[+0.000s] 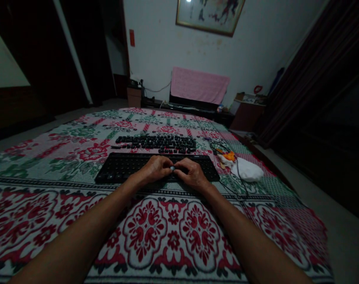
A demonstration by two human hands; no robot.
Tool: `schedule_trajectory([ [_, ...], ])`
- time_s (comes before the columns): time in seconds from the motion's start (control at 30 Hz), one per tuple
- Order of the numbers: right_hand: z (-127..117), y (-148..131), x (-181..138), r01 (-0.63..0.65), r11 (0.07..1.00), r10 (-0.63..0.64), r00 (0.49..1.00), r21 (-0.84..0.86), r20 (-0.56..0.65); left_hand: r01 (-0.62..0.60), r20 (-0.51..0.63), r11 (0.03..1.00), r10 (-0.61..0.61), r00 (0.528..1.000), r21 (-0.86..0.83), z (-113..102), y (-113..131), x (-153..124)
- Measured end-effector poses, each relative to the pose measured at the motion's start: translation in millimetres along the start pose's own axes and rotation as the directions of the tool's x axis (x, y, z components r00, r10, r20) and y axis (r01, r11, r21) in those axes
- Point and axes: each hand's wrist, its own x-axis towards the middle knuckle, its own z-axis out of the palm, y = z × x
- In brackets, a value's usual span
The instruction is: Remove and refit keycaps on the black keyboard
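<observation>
Your long, black plastic keyboard (123,163), dotted in rows, lies on a red-and-green patterned woven blanket (173,225), nearer you than the blocky loose black keycaps (161,142); over it, your left hand (156,167) and right hand (191,172) pinch narrowly at a small, pale, rounded piece (172,168)

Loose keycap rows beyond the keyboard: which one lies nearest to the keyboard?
The short row, just past the keyboard; the longer rows behind it reach much farther left.
</observation>
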Motion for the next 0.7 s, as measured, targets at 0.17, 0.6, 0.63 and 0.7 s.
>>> schedule_trajectory([
  [0.17,-1.9,1.9,-1.3,-0.021,1.000,0.020,0.999,0.020,0.040,-0.025,-0.005,1.000,0.025,1.000,0.011,0.2,1.3,-5.1],
  [0.6,-8.7,6.4,1.2,-0.013,0.998,0.004,0.988,0.060,0.157,-0.046,0.082,0.999,0.046,0.996,0.006,1.3,3.9,-2.9],
  [0.63,-9.4,6.4,1.3,-0.018,0.998,0.007,0.986,0.065,0.169,-0.049,0.089,0.999,0.048,0.995,0.019,1.1,4.5,-2.9],
  [0.7,-10.6,6.6,1.5,-0.031,0.997,0.017,0.981,0.072,0.192,-0.061,0.101,0.997,0.057,0.993,0.039,1.3,4.4,-2.4],
])
